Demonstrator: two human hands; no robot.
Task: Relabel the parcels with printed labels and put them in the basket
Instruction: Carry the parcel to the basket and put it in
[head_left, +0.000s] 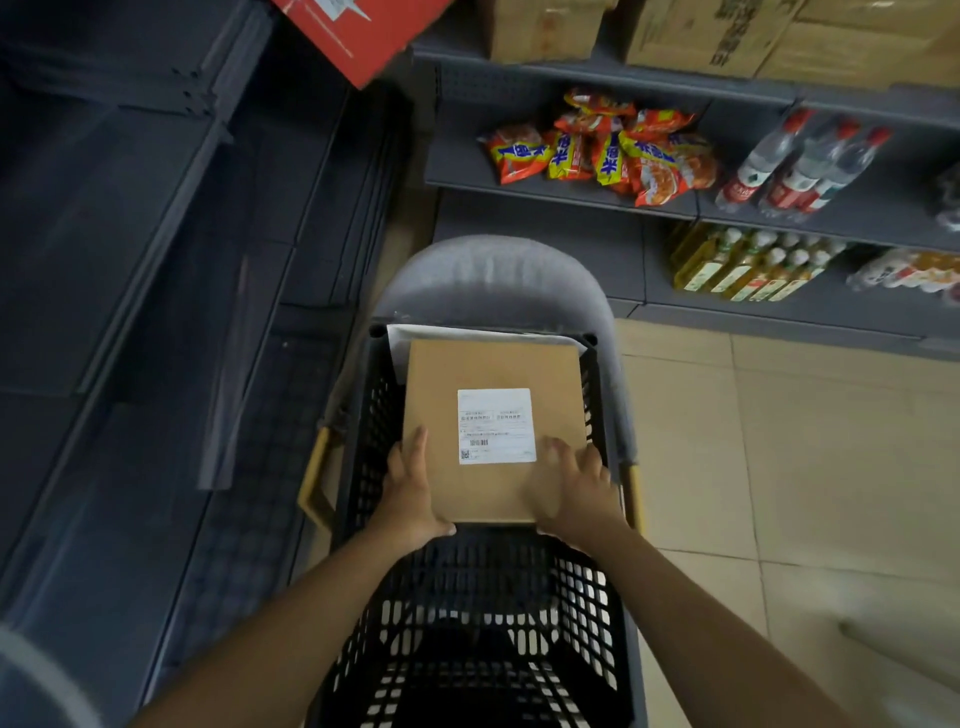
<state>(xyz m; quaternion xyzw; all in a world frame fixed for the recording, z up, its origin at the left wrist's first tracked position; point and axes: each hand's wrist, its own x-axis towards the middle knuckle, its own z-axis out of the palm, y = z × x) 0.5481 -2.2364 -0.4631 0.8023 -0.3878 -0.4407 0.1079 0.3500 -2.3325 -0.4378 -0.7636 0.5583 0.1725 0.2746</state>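
Observation:
A flat brown cardboard parcel (491, 374) with a white printed label (496, 426) on top lies in the far half of a black plastic lattice basket (587, 597). My left hand (410, 493) grips the parcel's near left corner. My right hand (576, 493) rests on its near right corner, blurred. A white parcel (415, 340) lies under the brown one, mostly hidden. The near half of the basket holds nothing that I can see.
The basket sits on a grey upholstered chair (493, 275) with yellow wooden legs. Grey shelves to the right hold snack packets (602, 150), water bottles (805, 166) and oil bottles (748, 265). Dark empty shelving (156, 260) runs along the left. Beige floor tiles (805, 467) lie to the right.

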